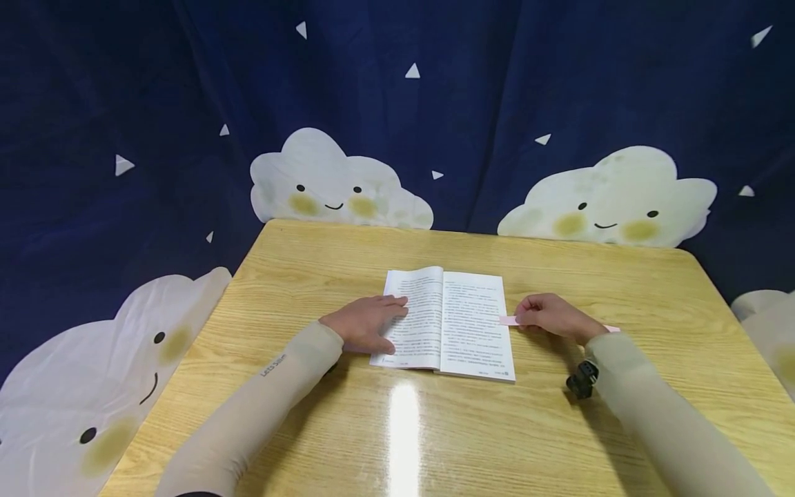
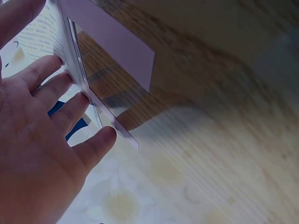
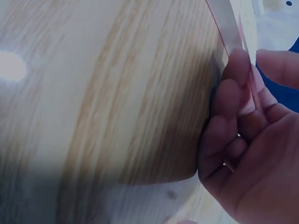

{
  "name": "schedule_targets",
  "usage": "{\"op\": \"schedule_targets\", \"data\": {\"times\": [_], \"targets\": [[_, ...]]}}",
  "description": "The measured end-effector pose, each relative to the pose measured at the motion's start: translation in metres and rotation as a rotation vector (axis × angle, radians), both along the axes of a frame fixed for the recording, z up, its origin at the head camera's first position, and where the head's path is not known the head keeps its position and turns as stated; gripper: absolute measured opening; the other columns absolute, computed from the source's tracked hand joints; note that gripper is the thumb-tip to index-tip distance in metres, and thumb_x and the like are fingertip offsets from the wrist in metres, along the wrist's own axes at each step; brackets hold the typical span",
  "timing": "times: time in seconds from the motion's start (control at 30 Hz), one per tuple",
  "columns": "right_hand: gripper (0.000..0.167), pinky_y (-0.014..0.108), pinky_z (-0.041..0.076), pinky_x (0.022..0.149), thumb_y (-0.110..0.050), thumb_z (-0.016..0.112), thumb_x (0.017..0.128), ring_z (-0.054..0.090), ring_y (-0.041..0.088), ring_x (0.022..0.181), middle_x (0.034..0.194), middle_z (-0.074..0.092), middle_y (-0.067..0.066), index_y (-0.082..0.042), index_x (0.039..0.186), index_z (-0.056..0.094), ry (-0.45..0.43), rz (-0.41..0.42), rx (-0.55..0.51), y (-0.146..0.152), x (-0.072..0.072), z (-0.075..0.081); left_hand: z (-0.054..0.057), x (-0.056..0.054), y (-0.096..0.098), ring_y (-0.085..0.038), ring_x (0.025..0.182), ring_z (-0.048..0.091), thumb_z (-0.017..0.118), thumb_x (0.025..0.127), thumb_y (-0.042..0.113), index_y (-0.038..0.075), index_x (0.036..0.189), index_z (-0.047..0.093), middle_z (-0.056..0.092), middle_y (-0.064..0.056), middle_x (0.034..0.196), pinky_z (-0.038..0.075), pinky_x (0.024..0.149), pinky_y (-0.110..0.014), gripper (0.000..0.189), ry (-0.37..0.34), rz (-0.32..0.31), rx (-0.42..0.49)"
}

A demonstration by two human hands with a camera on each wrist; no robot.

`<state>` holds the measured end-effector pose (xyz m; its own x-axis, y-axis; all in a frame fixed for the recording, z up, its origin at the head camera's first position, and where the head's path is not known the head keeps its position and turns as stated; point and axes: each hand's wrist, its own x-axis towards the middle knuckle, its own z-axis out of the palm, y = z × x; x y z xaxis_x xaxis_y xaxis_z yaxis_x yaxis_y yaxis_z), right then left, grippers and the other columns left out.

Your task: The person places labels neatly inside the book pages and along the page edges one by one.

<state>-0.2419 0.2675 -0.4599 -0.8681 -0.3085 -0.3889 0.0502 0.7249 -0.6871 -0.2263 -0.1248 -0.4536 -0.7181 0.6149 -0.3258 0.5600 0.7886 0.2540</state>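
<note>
An open book (image 1: 475, 324) with printed pages lies on the wooden table. My left hand (image 1: 366, 324) rests on its left page, fingers extended and spread near the outer edge. In the left wrist view, a pink flap (image 2: 114, 44) sticks out from the book's side, and the fingertips lie along the page edge. At the book's right edge, my right hand (image 1: 553, 316) pinches a narrow pink strip (image 1: 507, 320) between thumb and fingers. One end of the strip overlaps the right page's margin; the hand hides its middle. Curled fingers hold the strip (image 3: 229, 21) in the right wrist view.
The wooden table (image 1: 348, 428) extends around the book, with a bright light reflection in front of it. A dark blue curtain (image 1: 366, 83) with cloud faces hangs behind the table. A small black device (image 1: 582, 379) sits at my right wrist.
</note>
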Motion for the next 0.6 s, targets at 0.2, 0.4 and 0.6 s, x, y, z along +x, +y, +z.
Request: {"op": "schedule_targets", "data": {"times": [0.2,0.4,0.6], "targets": [[0.028,0.024,0.040,0.067,-0.031,0.066,0.094,0.050,0.014,0.076,0.084,0.061,0.001,-0.003,0.097,0.068,0.033,0.022,0.046,-0.003,-0.003,-0.001,-0.002,0.000,0.000,-0.019,0.155,0.022,0.071,0.089,0.046,0.023,0.155,0.036,0.020,0.010,0.167,0.024,0.124,-0.039,0.078,-0.001,0.002,0.011],[0.033,0.024,0.037,0.061,-0.039,0.069,0.091,0.047,0.013,0.069,0.075,0.057,-0.001,-0.006,0.088,0.068,0.064,0.022,0.122,-0.009,-0.002,0.001,-0.002,0.000,-0.001,-0.018,0.155,0.021,0.070,0.089,0.046,0.023,0.155,0.035,0.019,0.010,0.167,0.023,0.125,-0.039,0.078,-0.005,-0.002,0.011],[0.030,0.025,0.034,0.059,-0.035,0.070,0.090,0.045,0.013,0.067,0.072,0.052,-0.003,-0.007,0.083,0.065,0.045,-0.007,0.125,-0.013,-0.002,0.002,-0.001,0.000,-0.002,-0.018,0.155,0.021,0.069,0.089,0.047,0.023,0.156,0.034,0.018,0.010,0.167,0.023,0.125,-0.039,0.079,-0.004,-0.005,0.016]]}}
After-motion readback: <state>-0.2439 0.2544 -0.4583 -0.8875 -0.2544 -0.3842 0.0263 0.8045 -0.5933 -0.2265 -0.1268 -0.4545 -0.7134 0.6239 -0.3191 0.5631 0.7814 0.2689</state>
